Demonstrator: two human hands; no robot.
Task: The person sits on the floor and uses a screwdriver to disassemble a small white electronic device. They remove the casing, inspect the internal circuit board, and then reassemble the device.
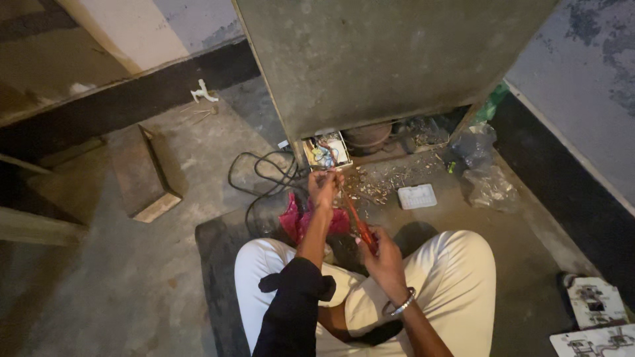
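Note:
I sit on the floor in light trousers before the back of a large grey appliance (377,59). My right hand (382,254), with a metal bracelet at the wrist, grips the handle of an orange screwdriver (354,215). Its shaft slants up to my left hand (323,187), which pinches something small at the tip. Just beyond is an open white box with coloured wires (325,151) at the appliance's base. A pink cloth (301,221) lies under my left forearm.
A black cable (264,173) loops on the floor left of the box. Small debris and a white rectangular cover (417,196) lie ahead. Crumpled plastic bags (486,172) sit at right, white panels (598,317) at lower right, a wooden block (142,175) at left.

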